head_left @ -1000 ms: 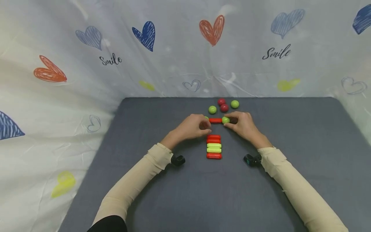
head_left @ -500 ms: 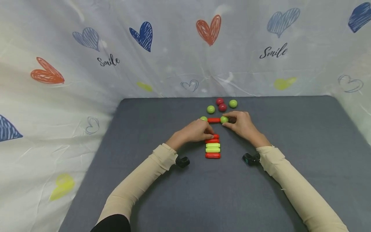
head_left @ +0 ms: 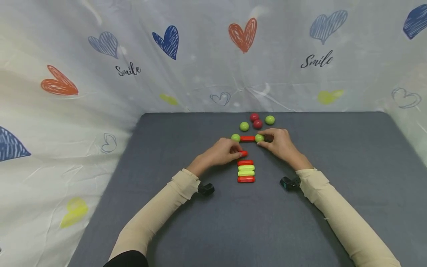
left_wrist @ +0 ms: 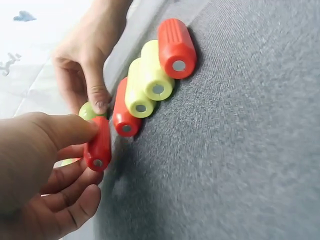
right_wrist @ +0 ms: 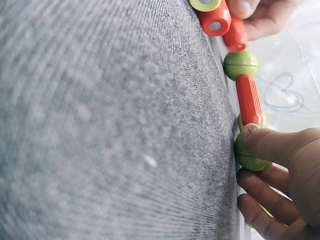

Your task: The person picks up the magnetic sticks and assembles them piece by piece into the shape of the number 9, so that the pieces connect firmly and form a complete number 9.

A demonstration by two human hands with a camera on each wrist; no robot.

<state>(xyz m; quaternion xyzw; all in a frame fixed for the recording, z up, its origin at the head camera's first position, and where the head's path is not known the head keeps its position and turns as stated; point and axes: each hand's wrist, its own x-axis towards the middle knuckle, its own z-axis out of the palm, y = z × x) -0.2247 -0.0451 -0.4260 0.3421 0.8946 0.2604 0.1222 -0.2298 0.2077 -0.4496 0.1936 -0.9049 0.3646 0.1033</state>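
My left hand [head_left: 221, 151] pinches a red rod [left_wrist: 99, 145] between thumb and fingers, lifted off the row; a round metal disc shows in its end. Farther back, my right hand [head_left: 280, 144] grips a green ball [head_left: 259, 138] with thumb and fingertips. That ball sits at the right end of another red rod [head_left: 248, 138], whose left end meets a second green ball [head_left: 235, 138]. Below the held rod, a row of rods lies side by side: a red rod [head_left: 245, 162], two yellow-green rods [head_left: 246, 170] and a red rod [head_left: 246, 179] nearest me.
Behind the joined piece lie two dark red balls [head_left: 255, 121], a green ball [head_left: 244, 126] on their left and another green ball [head_left: 270, 119] on their right. The grey tabletop [head_left: 247, 226] ends at a white sheet [head_left: 200, 78] printed with hearts.
My left hand has left the left green ball, moved down to the row, and lifted its farthest red rod up and slightly left. My right hand keeps its hold on the green ball.
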